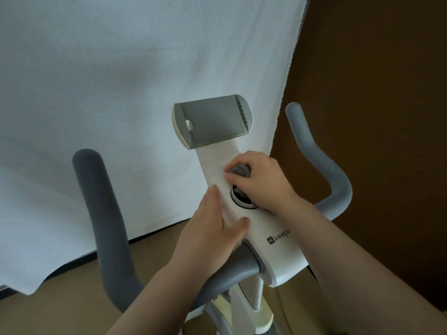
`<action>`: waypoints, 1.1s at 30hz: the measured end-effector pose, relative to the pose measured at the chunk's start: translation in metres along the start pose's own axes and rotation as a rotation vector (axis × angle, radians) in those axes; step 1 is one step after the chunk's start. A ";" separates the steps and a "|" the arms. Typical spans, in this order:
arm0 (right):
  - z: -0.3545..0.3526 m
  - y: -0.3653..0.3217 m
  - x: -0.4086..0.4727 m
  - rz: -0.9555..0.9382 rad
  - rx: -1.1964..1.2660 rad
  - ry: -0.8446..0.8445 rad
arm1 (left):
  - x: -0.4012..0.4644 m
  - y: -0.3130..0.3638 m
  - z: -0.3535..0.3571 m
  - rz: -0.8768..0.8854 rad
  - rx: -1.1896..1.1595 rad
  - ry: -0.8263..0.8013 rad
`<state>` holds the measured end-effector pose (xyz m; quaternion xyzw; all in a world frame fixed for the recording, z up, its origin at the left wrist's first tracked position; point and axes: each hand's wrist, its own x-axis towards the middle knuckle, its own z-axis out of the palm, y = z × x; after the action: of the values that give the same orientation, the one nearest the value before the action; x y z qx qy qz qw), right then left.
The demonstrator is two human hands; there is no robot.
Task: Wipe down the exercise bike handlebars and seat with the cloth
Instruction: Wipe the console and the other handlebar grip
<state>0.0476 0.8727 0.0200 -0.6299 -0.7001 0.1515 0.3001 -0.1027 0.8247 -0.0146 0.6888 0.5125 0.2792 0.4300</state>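
The exercise bike's white console stem [273, 240] runs up the middle to a grey tablet holder [212, 122]. A thin white cloth [212, 165] lies over the stem's upper part. My left hand [208, 233] presses the cloth's lower edge against the stem's left side, fingers fairly straight and thumb across the top. My right hand [263, 180] curls round the grey resistance knob [239, 170] on the stem. The left handlebar [101, 213] is dark grey foam; the right handlebar [314, 153] curves up behind my right wrist. The seat is out of view.
A large white sheet [121, 93] hangs behind the bike and drapes to the brown floor [60, 308]. A dark brown wall [375, 81] fills the right side. The bike's white frame post [256, 298] drops below the console.
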 end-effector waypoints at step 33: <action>-0.025 0.051 -0.125 0.245 0.115 0.490 | 0.006 0.026 0.054 0.554 0.458 0.050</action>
<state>0.1070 0.7551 -0.0194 -0.7096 -0.5156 0.0696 0.4751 -0.0442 0.8114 -0.0179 0.8731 0.3658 0.2800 0.1599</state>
